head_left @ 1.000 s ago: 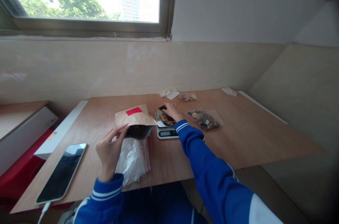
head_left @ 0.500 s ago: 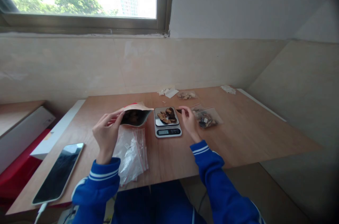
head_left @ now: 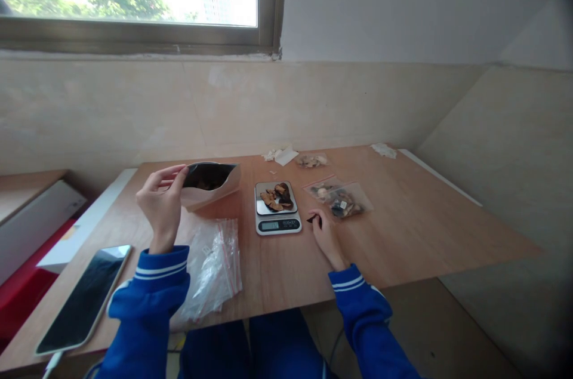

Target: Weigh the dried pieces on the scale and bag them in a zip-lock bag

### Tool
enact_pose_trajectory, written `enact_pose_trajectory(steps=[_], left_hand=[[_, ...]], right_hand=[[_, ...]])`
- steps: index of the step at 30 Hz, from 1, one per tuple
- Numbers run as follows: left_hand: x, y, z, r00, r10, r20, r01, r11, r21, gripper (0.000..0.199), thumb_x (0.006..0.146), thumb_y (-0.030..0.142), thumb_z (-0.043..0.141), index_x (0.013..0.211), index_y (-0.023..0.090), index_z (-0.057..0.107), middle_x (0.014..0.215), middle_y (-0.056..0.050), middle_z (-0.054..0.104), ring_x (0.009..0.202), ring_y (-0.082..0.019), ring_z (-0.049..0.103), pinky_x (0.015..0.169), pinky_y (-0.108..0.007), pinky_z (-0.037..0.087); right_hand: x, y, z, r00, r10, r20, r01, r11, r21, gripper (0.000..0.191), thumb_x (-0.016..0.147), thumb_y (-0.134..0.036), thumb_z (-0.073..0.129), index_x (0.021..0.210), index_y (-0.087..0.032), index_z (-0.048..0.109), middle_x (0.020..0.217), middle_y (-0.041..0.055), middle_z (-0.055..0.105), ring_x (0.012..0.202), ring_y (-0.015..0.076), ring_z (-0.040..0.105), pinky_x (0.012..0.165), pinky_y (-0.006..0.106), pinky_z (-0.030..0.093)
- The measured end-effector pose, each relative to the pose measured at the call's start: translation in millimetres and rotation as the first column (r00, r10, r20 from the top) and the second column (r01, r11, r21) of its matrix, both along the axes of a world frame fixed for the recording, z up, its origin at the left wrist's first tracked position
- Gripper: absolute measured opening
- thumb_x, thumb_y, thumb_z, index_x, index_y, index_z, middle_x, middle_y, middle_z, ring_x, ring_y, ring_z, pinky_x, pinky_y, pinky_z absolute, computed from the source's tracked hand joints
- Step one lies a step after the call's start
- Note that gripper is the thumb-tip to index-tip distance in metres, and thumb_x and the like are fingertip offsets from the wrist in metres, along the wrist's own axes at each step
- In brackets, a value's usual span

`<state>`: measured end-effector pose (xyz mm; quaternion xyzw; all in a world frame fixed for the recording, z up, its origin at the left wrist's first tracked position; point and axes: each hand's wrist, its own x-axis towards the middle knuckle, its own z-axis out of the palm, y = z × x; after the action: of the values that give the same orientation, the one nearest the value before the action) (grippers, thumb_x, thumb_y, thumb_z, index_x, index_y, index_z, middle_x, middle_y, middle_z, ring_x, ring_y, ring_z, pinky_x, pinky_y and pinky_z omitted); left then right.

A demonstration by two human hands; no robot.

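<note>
From my remote feed: the left hand [head_left: 160,203] grips a foil-lined kraft pouch [head_left: 210,185] held open above the bench [head_left: 403,230], left of a digital scale [head_left: 277,224], its contents lost in shadow. The right hand [head_left: 326,237] pinches a small dark piece [head_left: 311,219], mostly hidden by the fingers, just beside the scale. Dried brown slices [head_left: 276,197] lie piled on the steel pan; the readout is too small for me to read.
</note>
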<state>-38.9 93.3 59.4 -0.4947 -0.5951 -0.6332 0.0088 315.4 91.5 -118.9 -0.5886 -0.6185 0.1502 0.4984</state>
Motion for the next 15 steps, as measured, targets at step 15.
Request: enact_pose_trajectory(steps=[15], left_hand=[[-27, 17, 2.9, 0.999, 0.007, 0.04, -0.005, 0.999, -0.052, 0.043, 0.099, 0.05, 0.037, 0.121, 0.017, 0.056, 0.113, -0.003, 0.066, 0.11, -0.021, 0.059, 0.094, -0.038, 0.046]], right_hand=[[-29, -5, 36.9, 0.972, 0.231, 0.047, -0.233, 0.972, 0.024, 0.028, 0.091, -0.048, 0.05, 0.084, -0.022, 0.055, 0.081, 0.0038, 0.062, 0.075, 0.0199, 0.059, 0.07, 0.03, 0.045]])
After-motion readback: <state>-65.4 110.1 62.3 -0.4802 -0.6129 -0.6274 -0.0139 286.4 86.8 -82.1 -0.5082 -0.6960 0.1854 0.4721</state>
